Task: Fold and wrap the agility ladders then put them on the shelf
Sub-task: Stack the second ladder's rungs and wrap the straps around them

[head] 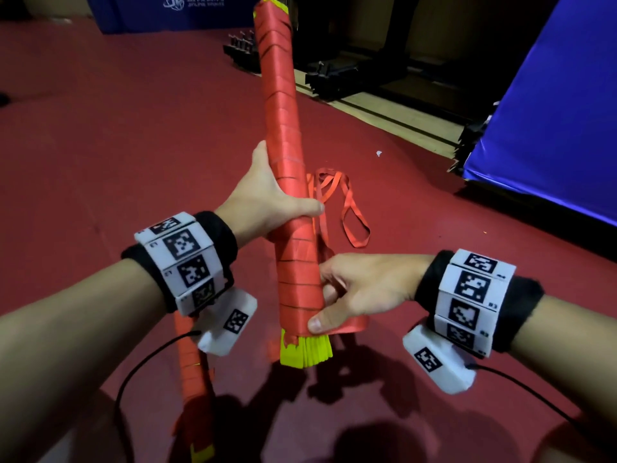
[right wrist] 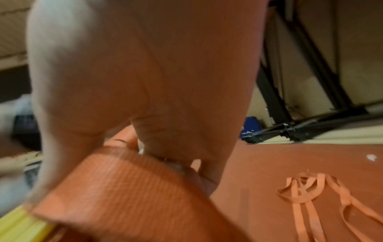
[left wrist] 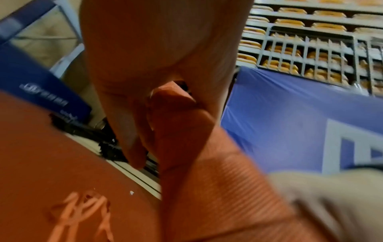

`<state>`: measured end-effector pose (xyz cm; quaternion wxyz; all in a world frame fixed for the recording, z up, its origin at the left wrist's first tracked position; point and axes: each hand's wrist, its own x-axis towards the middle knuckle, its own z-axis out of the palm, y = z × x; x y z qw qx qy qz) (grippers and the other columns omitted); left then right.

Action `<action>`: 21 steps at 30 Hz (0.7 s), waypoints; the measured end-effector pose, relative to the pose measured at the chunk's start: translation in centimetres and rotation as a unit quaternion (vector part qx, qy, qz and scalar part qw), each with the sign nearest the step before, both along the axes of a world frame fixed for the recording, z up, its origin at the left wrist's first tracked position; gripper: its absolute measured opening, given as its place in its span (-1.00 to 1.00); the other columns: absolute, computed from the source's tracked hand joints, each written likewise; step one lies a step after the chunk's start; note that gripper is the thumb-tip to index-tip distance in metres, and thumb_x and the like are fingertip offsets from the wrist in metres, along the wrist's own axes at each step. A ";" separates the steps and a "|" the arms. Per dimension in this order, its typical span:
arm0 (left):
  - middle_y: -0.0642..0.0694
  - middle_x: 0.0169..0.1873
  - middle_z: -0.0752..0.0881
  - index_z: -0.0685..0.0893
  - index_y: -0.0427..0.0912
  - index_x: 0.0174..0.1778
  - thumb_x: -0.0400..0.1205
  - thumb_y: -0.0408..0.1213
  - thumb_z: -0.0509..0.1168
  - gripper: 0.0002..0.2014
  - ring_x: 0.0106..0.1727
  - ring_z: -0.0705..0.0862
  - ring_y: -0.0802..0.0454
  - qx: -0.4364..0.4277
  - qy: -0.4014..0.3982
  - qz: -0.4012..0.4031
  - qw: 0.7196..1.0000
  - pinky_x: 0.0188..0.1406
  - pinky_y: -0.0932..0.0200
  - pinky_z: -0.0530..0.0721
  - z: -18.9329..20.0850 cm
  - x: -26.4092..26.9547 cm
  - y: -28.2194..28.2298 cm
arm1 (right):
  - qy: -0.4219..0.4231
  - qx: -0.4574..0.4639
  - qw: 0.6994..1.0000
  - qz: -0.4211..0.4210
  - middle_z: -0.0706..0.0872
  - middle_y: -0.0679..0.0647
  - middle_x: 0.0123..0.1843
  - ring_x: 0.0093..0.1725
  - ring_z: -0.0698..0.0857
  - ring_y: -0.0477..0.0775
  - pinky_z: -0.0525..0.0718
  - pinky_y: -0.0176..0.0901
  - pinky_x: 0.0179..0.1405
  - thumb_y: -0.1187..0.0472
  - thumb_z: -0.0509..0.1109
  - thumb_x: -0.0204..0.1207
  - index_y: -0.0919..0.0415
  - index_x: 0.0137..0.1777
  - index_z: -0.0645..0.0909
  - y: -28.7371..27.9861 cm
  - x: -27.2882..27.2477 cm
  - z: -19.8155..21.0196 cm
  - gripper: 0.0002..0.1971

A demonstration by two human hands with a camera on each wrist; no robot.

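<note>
A long agility ladder bundle (head: 287,162), yellow rungs wound in red strap, stands tilted upright in front of me. Its yellow rung ends (head: 305,352) stick out at the bottom. My left hand (head: 267,202) grips the bundle around its middle, thumb across the front. My right hand (head: 334,302) pinches the red strap (head: 344,324) at the lower end, thumb pressing a loop of it against the bundle. In the right wrist view the same strap (right wrist: 124,188) curves under the hand (right wrist: 145,81). The strap's loose tail (head: 347,208) lies in loops on the floor behind.
A second wrapped ladder bundle (head: 192,372) lies on the red floor under my left forearm. A blue mat (head: 551,128) stands at the right, black stands (head: 334,75) behind. A grey compartment shelf (left wrist: 311,54) shows in the left wrist view.
</note>
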<state>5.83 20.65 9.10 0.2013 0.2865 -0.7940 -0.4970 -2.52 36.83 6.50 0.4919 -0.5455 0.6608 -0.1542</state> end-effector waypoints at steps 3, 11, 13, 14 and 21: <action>0.04 -0.07 0.61 0.11 0.07 0.69 0.39 -0.23 0.70 0.09 -0.18 0.71 0.06 0.001 0.003 -0.002 1.000 -0.54 0.23 0.64 -0.1 -0.1 -0.2 | 0.020 0.003 1.000 -0.010 0.73 0.26 -0.24 -0.25 0.48 0.06 0.42 -0.05 -0.17 -0.12 0.68 0.38 0.16 -0.13 0.69 -0.1 -0.2 -0.2 -0.63; -0.12 -0.12 0.59 0.36 -0.06 0.36 0.34 -0.41 0.64 -0.23 -0.34 0.68 -0.04 0.070 0.025 0.025 0.997 -0.57 0.07 0.67 -0.3 -0.1 -0.9 | 0.078 0.006 0.997 0.020 0.86 -0.06 -0.22 -0.21 0.68 -0.30 0.58 -0.41 -0.07 0.10 0.65 0.49 0.17 -0.02 0.87 0.4 -1.7 2.3 -0.84; -0.26 -0.08 0.64 0.40 -0.10 0.27 0.25 -0.39 0.62 -0.27 -0.31 0.70 -0.09 0.105 0.027 0.032 0.994 -0.55 0.04 0.69 -0.2 0.0 -0.8 | 0.084 -0.029 0.996 0.014 0.87 0.04 -0.15 -0.15 0.69 -0.15 0.65 -0.11 0.08 0.09 0.67 0.46 0.13 -0.07 0.87 0.5 -1.8 2.7 -0.86; -0.37 -0.03 0.68 0.42 -0.15 0.27 0.18 -0.37 0.59 -0.26 -0.29 0.71 -0.11 0.122 0.027 0.035 0.992 -0.55 0.04 0.68 -0.1 0.1 -0.8 | 0.079 -0.043 0.996 0.012 0.85 0.05 -0.18 -0.16 0.69 -0.12 0.66 -0.06 0.07 0.10 0.67 0.45 0.14 -0.10 0.85 0.5 -1.8 2.7 -0.86; -0.14 -0.07 0.68 0.47 -0.09 0.24 0.10 -0.39 0.51 -0.26 -0.09 0.79 -0.20 0.183 0.038 0.018 0.982 -0.42 0.00 0.72 -0.1 0.2 -0.3 | 0.040 -0.043 0.998 -0.011 0.67 -0.18 -0.32 -0.30 0.67 0.03 0.58 -0.19 -0.21 0.17 0.64 0.51 0.17 -0.09 0.71 0.6 -1.6 2.9 -0.84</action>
